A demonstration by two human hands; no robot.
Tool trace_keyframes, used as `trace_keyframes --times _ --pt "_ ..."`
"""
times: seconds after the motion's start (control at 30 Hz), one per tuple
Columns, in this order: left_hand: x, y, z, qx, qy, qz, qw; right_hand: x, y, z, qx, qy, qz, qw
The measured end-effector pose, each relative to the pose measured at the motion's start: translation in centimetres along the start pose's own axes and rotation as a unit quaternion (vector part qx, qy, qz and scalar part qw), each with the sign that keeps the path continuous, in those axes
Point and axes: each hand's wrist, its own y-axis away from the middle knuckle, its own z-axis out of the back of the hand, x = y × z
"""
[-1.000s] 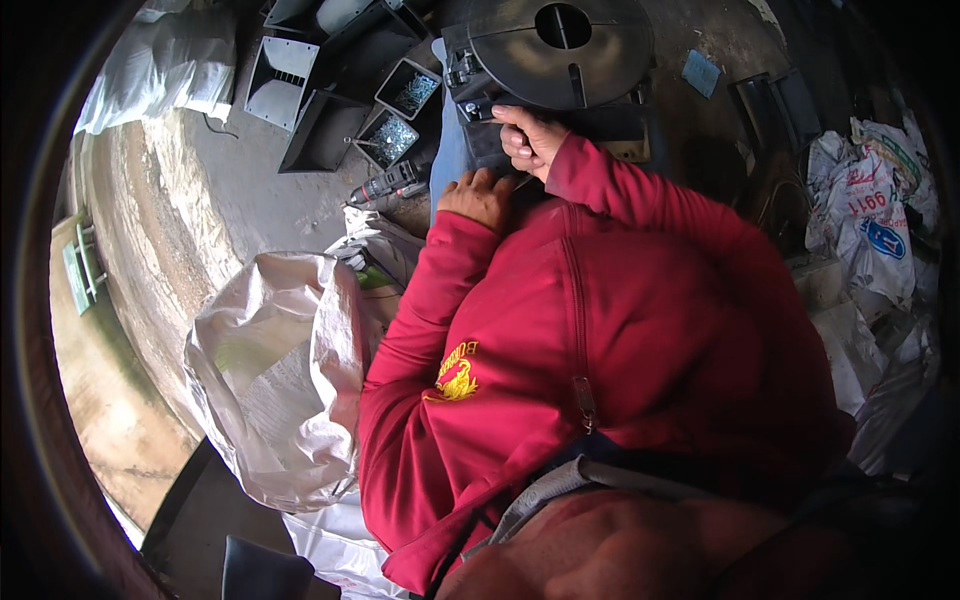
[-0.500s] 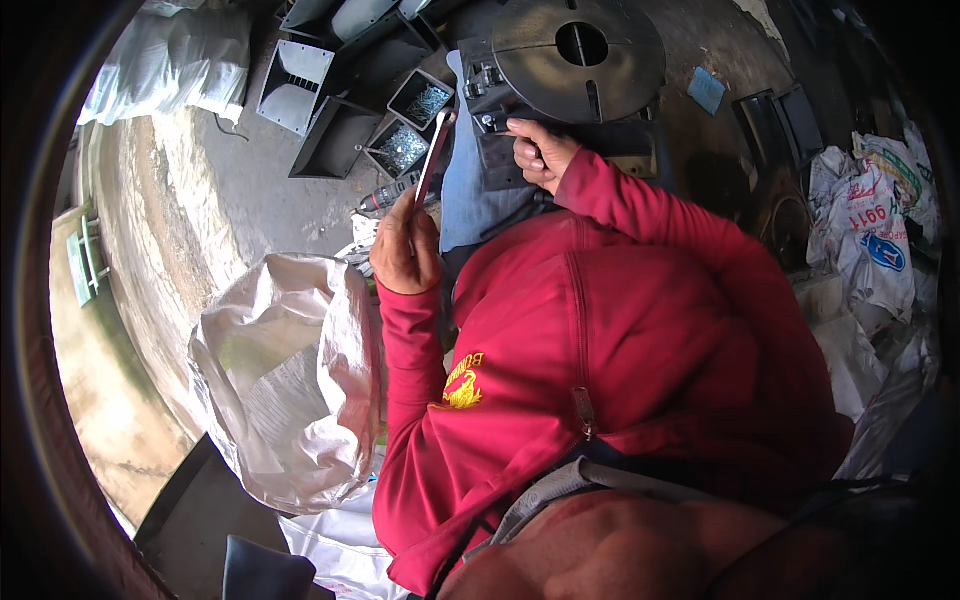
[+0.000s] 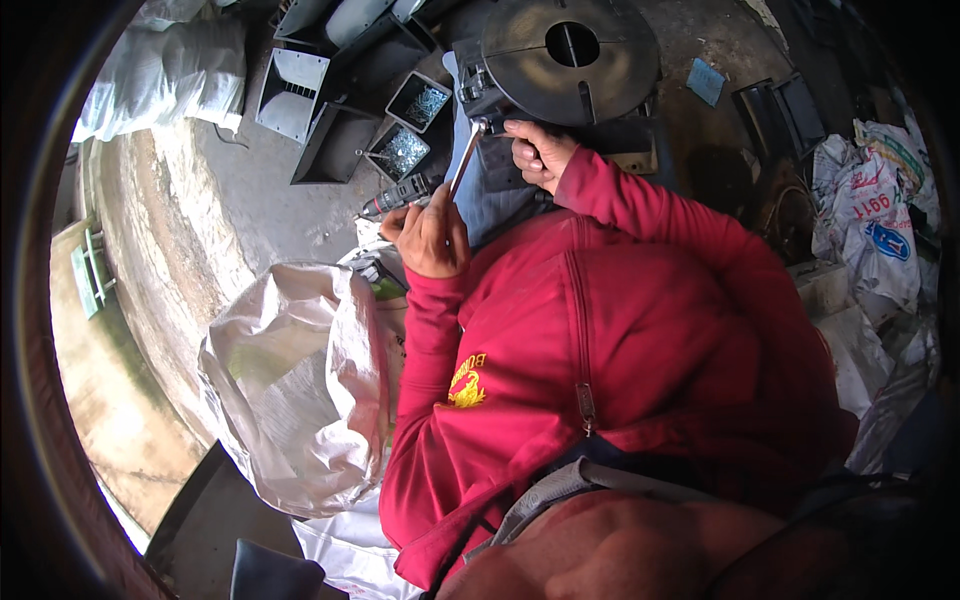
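My left hand [image 3: 432,238] is closed around the shank of a wrench [image 3: 466,160]. The wrench's far end meets a small bolt [image 3: 487,125] at the edge of a dark metal assembly. Just right of that bolt, the curled fingers of my right hand [image 3: 543,158] grip something I cannot make out, with thumb and forefinger at the metal's edge. Above both hands lies a round black metal disc [image 3: 625,65] with a centre hole and slots, part of the assembly or resting on it.
Left of the assembly stand two bins, one with screws [image 3: 428,104], one with small metal fasteners [image 3: 402,152]. A power drill [image 3: 398,196] lies below them. Black metal hoppers [image 3: 335,150] sit farther left. A large white sack [image 3: 300,400] stands open by my left elbow; printed sacks [image 3: 865,220] lie right.
My left hand has moved right and slightly up, bringing the wrench's end onto the bolt. My right hand has stayed nearly in place.
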Motion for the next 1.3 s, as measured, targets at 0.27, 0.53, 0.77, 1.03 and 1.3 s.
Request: trace_keyframes --times 0.27,0.53,0.77,1.03,1.3 --pt "0.0 0.1 -0.5 0.012 -0.03 -0.016 0.999 0.4 0.4 -0.3 0.003 -0.004 -0.006 1.0" --pt "0.5 0.7 -1.1 0.018 -0.041 -0.011 0.999 -0.3 -0.7 0.9 0.021 -0.015 -0.041 0.999" --pt "0.1 -0.4 -0.5 -0.031 -0.023 -0.033 0.999 0.2 0.0 0.1 0.01 -0.006 0.0 1.0" --pt "0.3 0.7 -0.5 -0.011 -0.032 -0.007 0.999 0.1 -0.1 0.2 0.014 -0.01 -0.024 1.0" --pt "-1.7 -1.1 0.7 -0.047 0.331 0.163 0.928 0.7 0.2 -0.1 0.006 -0.011 -0.017 1.0"
